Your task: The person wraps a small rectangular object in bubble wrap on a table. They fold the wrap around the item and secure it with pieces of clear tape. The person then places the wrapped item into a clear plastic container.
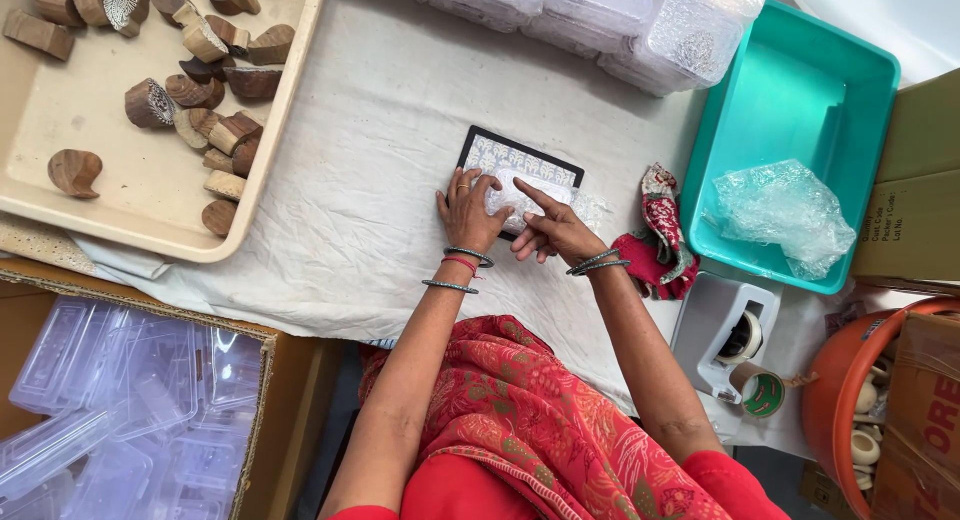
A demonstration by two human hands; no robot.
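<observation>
Roughly centred: white cloth (370,180) over the work surface, wrinkled, everything else around it. Top left, beige tray (110,190) with carved wooden blocks (215,90) piled along its right side, one lone block lower left of it. Right, teal tub (800,90) with crumpled bubble wrap (775,215) inside. Bottom left, cardboard box (140,400) full of clear plastic cases. Top edge, stack of clear plastic boxes (600,20), apparently filled. Lower right, orange bucket (835,410) with small pale pieces, and tape dispenser (725,335) with a tape roll beside. Red patterned rag (655,240) just right of the hands.

Centre: flat dark-rimmed rectangular panel (515,170) with pale patterned face, lying on the cloth. Left hand (470,215) spread flat, fingers pressing on the panel's near edge. Right hand (555,230) with index finger out, tip pressing a clear plastic film (530,193) onto the panel; other fingers curled, grasping nothing.

Progress, judged: wrapping barely begun, film only over the near part, far half of the panel bare, nothing taped or boxed yet.
</observation>
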